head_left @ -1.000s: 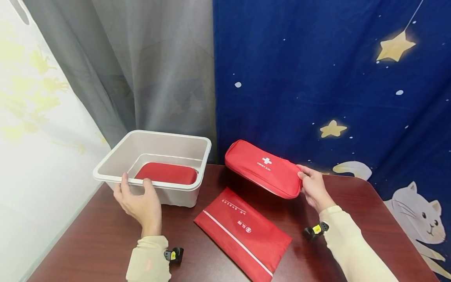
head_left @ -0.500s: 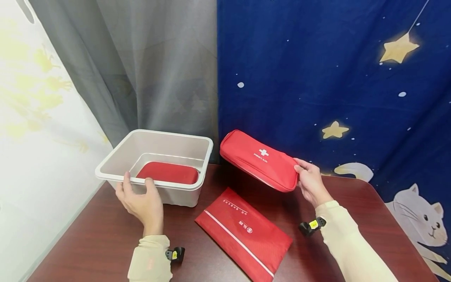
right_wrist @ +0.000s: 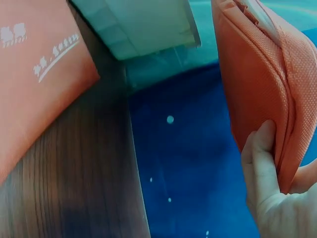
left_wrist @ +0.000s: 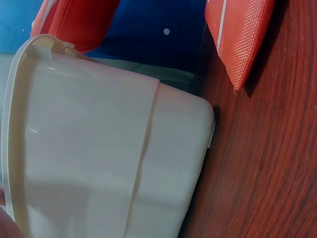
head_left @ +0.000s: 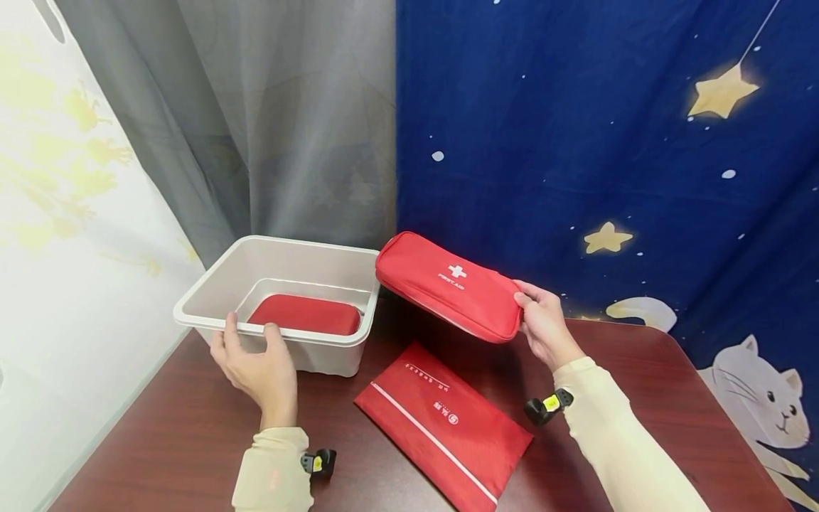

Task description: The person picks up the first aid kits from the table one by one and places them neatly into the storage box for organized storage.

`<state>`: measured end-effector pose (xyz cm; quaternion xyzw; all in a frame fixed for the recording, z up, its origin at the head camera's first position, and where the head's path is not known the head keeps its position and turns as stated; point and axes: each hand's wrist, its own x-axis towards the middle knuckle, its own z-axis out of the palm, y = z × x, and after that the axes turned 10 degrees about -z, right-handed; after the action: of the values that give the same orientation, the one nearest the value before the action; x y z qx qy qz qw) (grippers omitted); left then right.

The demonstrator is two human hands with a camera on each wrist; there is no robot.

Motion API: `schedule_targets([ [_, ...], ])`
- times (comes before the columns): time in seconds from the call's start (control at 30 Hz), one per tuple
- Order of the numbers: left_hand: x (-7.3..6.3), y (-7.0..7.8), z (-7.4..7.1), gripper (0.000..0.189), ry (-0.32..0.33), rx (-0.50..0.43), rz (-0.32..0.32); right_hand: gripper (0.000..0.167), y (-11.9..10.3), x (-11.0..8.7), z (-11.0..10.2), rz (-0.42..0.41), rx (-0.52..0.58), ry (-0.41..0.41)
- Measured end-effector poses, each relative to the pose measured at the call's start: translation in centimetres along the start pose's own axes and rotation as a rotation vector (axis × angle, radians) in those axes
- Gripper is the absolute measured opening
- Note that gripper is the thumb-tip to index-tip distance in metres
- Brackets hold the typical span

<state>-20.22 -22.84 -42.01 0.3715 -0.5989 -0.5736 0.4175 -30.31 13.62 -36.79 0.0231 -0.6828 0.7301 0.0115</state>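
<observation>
The first-aid pouch (head_left: 450, 284) at frame centre is red woven cloth, matt, with a coarse grain plain in the right wrist view — its seam piped along the edge. The flat bag (head_left: 441, 424) at lower centre is the same kind of red cloth, ribbed and dull, with white print. The tub (head_left: 211, 284) at left is smooth off-white plastic with a soft sheen. The case (head_left: 303, 314) inside it looks matt red — fabric-covered, though the weave is too fine to tell. The table (head_left: 160, 441) shows dark reddish wood grain, lightly glossy. Curtains (head_left: 576, 142) behind are soft matt cloth.
</observation>
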Motion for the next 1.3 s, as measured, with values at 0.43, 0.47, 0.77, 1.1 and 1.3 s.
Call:
schedule_targets([
  [0.43, 0.0, 0.0, 0.0, 0.054, 0.002, 0.009, 0.002, 0.046, -0.7, 0.1, 3.9, -0.021, 0.054, -0.023],
  [0.47, 0.0, 0.0, 0.0, 0.054, 0.004, 0.01, 0.002, 0.046, -0.7, 0.1, 4.2, -0.022, 0.059, -0.023],
  [0.77, 0.2, -0.2, 0.1, 0.053, 0.015, 0.008, 0.017, 0.043, -0.8, 0.2, 6.5, -0.03, 0.094, -0.021],
  [1.1, 0.2, -0.1, 0.1, 0.054, 0.007, 0.013, 0.006, 0.043, -1.1, 0.1, 9.1, -0.033, 0.117, -0.028],
  [1.3, 0.2, -0.2, 0.2, 0.053, 0.01, 0.02, 0.008, 0.042, -1.3, 0.1, 10.2, -0.04, 0.126, -0.036],
])
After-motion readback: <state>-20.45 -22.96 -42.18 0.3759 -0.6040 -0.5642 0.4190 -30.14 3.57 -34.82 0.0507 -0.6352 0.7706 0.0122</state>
